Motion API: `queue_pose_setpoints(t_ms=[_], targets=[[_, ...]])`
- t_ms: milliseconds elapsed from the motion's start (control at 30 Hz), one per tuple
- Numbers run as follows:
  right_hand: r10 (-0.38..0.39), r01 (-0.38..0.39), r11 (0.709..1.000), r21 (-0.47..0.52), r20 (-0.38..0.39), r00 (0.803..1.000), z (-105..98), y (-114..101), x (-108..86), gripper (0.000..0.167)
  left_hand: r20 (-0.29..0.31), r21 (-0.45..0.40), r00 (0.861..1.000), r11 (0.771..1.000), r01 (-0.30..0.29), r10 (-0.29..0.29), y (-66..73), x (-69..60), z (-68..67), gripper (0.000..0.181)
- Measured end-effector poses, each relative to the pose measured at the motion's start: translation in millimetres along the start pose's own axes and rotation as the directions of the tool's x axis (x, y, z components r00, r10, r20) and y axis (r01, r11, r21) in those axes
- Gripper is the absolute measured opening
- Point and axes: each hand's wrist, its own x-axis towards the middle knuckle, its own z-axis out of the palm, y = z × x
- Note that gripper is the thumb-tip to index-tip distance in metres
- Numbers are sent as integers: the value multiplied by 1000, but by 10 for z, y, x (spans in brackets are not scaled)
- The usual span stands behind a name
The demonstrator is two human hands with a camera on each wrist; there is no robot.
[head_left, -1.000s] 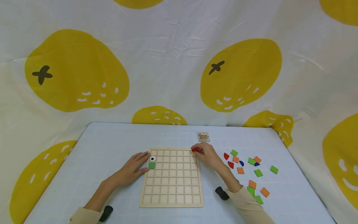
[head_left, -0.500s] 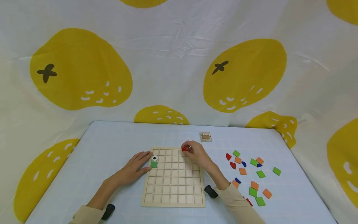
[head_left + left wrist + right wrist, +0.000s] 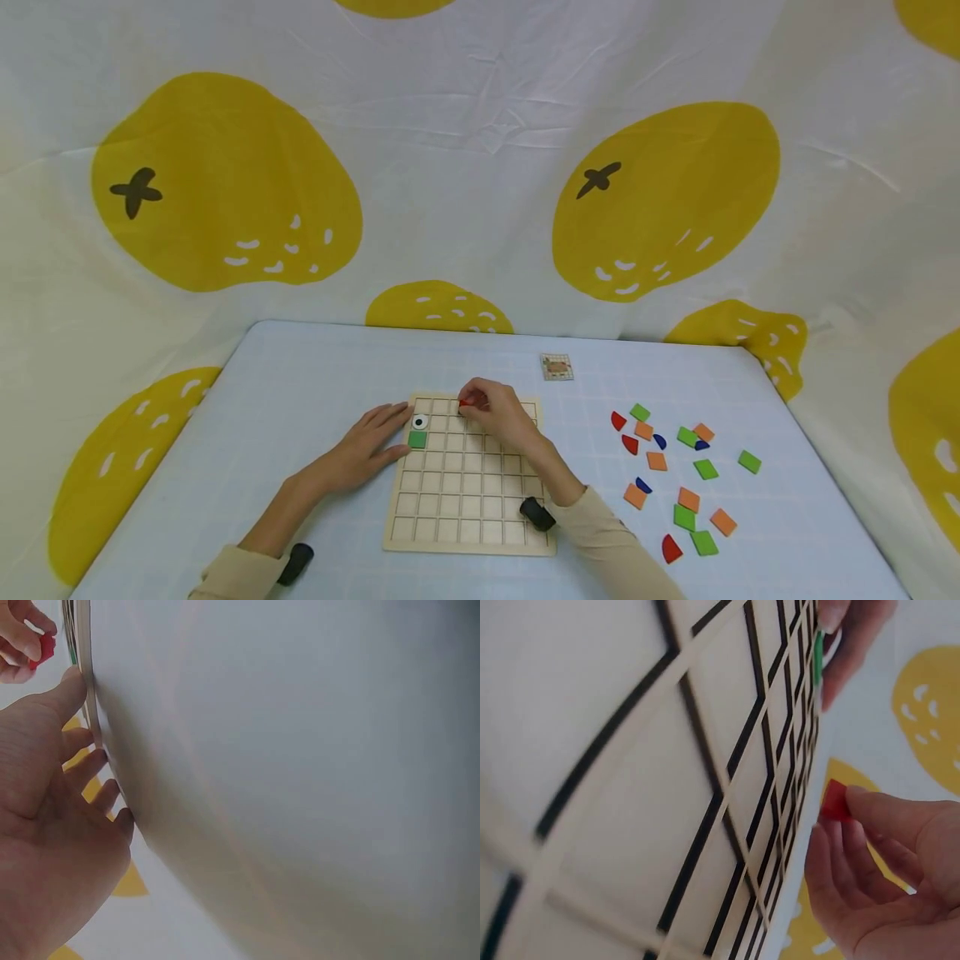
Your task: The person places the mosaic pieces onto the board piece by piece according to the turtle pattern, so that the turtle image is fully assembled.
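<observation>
A wooden grid board (image 3: 450, 505) lies on the table. At its left side a white disc with a black dot (image 3: 420, 422) sits in one cell, a green square tile (image 3: 417, 439) in the cell below. My left hand (image 3: 365, 452) rests at the board's left edge, fingers extended, fingertips touching the rim in the left wrist view. Over the board's far rows my right hand (image 3: 498, 414) pinches a small red tile (image 3: 835, 801) between thumb and fingers. Its full outline is partly covered by the fingertips. In the right wrist view the tile is held above the grid.
Right of the board lie scattered green tiles (image 3: 705, 469), orange tiles (image 3: 657, 461), red quarter-round tiles (image 3: 672, 548) and blue half-round tiles (image 3: 660, 442). A small picture card (image 3: 557, 367) lies behind the board. A patterned cloth (image 3: 465, 167) hangs behind the table.
My right hand has moved left across the board's far side, carrying the red tile. The left hand stays at the left edge. The forearm has uncovered tiles on the right.
</observation>
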Motion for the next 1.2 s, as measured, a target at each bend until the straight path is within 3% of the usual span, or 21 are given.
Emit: queue_pose_setpoints(t_ms=[767, 1200], targets=[[10, -14, 998, 55, 72, 997, 304, -67, 169, 10, 0, -12, 1000, 1000, -11, 11, -1, 6, 1, 63], [47, -42, 998, -48, 98, 994, 328, -86, 179, 8, -21, -11, 999, 1000, -27, 27, -7, 4, 12, 63]])
